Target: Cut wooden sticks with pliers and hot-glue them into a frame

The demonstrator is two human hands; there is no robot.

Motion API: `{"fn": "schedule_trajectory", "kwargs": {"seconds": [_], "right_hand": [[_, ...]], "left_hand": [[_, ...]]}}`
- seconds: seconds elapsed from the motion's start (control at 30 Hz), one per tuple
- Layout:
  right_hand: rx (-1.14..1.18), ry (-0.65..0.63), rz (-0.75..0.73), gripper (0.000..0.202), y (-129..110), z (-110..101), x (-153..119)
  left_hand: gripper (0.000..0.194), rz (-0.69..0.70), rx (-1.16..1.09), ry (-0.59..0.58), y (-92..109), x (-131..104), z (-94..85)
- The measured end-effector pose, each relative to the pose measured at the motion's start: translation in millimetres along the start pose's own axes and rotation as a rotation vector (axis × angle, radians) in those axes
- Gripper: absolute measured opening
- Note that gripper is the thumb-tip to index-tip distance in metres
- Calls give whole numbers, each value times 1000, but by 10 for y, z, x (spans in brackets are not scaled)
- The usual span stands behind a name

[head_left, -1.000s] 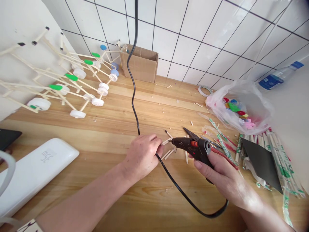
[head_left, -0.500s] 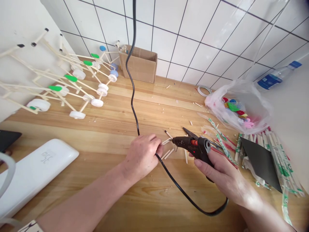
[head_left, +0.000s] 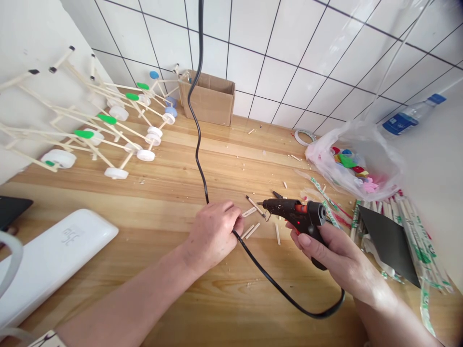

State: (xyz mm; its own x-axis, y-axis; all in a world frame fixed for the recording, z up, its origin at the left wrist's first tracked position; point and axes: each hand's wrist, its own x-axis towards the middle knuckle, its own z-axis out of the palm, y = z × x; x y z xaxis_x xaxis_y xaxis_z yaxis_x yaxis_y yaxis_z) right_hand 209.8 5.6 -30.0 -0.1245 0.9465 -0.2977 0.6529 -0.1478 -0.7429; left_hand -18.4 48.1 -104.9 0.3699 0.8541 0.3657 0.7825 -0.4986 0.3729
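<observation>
Nearest: black cable (head_left: 278, 284) loops across the desk (head_left: 224, 313) between your hands, one end going out of sight at the right wrist, the other under the left fingers; can't tell if they grip it. White power bank (head_left: 61, 260) is left of your left forearm, dark object (head_left: 14, 209) just past it, cut off.

Your left hand (head_left: 217, 233) is curled palm-down, pinching a short light stick (head_left: 249, 212) that pokes out right of the fingertips. Your right hand (head_left: 340, 260) is wrapped around the grip of a black glue gun (head_left: 284, 207), red light on, nozzle pointing left, just beside the stick's free end. Can't tell if they touch.

Between hands: loose short sticks (head_left: 252, 231) and a black-tipped stick (head_left: 254, 205), slightly beyond the left fingertips. Right of the right hand: black sheet (head_left: 388, 243) lying over green-printed packs of sticks (head_left: 421, 241).

Further, beyond the right hand: open plastic bag (head_left: 318, 154) with coloured pieces (head_left: 347, 161), tape roll (head_left: 304, 137) left of it, blue-capped bottle (head_left: 400, 124) behind.

Beyond the left hand: stick frames (head_left: 116, 173) with white wheels, off to its left; cardboard box (head_left: 208, 106) straight past it, against the tiled wall (head_left: 267, 62).
</observation>
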Motion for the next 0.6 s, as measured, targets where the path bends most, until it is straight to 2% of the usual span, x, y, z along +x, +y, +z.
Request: {"fn": "schedule_trajectory", "kwargs": {"seconds": [0.23, 0.4, 0.6], "right_hand": [[-44, -45, 5, 31, -61, 4, -2], [-62, -21, -2, 32, -25, 26, -7], [-129, 39, -126, 26, -16, 7, 32]], "left_hand": [[19, 4, 16, 6, 11, 11, -10], [18, 8, 16, 16, 8, 9, -18], [18, 8, 4, 12, 1, 14, 3]]}}
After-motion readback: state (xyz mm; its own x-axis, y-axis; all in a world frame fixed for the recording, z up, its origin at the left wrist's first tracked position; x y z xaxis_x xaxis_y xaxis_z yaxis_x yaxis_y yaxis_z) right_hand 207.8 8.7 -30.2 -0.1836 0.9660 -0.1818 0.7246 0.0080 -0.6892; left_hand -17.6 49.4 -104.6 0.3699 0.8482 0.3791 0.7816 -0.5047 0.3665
